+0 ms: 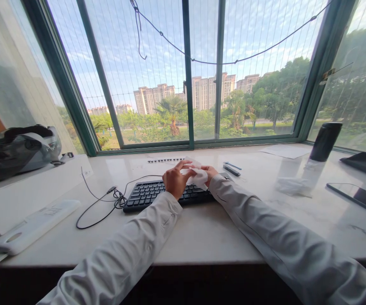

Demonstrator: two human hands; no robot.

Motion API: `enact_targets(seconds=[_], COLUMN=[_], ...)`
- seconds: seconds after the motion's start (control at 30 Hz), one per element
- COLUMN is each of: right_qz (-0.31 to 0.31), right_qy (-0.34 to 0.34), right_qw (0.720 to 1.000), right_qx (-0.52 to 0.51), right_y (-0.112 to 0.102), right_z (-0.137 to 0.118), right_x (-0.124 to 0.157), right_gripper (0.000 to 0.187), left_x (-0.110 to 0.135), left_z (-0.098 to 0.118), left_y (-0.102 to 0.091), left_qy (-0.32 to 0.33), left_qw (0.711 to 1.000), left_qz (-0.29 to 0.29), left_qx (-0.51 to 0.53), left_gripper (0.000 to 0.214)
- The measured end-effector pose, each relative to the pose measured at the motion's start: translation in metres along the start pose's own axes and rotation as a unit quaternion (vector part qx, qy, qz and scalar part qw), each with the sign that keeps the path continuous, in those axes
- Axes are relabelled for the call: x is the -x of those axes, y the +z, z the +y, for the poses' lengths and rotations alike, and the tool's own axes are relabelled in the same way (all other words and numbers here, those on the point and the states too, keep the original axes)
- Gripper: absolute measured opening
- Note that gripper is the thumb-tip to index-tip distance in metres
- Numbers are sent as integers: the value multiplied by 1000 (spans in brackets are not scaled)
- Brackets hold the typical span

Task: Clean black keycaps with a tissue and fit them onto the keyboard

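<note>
Above a black keyboard (146, 195), my left hand (177, 180) and my right hand (210, 173) come together on a crumpled white tissue (199, 177). The left thumb and fingers pinch its near side, and the right fingers grip its other edge. Part of the keyboard, mostly its right half, is hidden behind the hands and sleeves. A row of small black keycaps (165, 160) lies behind the keyboard. To the right of my hands are a dark pen-like tool (231, 170) and a thin blue stick (233, 165).
A coiled black cable (118, 199) lies left of the keyboard, near a white power strip (40, 224) and a white box (43, 186) bearing a dark headset. On the right are clear plastic wrapping (292, 185), a black bottle (325, 142), a phone (361, 197) and paper (285, 151).
</note>
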State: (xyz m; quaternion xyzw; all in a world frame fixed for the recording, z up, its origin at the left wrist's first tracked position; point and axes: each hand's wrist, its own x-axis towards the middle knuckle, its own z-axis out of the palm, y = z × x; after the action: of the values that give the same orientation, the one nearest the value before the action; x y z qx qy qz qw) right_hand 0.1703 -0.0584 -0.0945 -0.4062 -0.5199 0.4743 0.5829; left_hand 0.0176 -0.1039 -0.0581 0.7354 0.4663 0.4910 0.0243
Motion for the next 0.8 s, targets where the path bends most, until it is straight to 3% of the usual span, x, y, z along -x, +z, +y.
enact_targets(seconds=[0.1,0.23,0.6,0.8], right_qz=[-29,-35,96,105], right_qy=[29,18,28,29], right_qw=[998,998,995,994], right_qx=[-56,-45,4,31], right_y=[3,2,2,-1], right_z=[-3,-10,-22,-29], right_x=[7,12,15,17], right_gripper=[41,43,43,38], left_x=[0,-1,-1,-1], left_z=[-1,-3,-1,-2], left_y=[1,1,1,2], left_qy=[9,13,28,44], left_qw=[1000,1000,999,999], left_qz=[-15,-24,-17,-20], left_qx=[-7,-5,-12,7], left_gripper=[33,36,34,31])
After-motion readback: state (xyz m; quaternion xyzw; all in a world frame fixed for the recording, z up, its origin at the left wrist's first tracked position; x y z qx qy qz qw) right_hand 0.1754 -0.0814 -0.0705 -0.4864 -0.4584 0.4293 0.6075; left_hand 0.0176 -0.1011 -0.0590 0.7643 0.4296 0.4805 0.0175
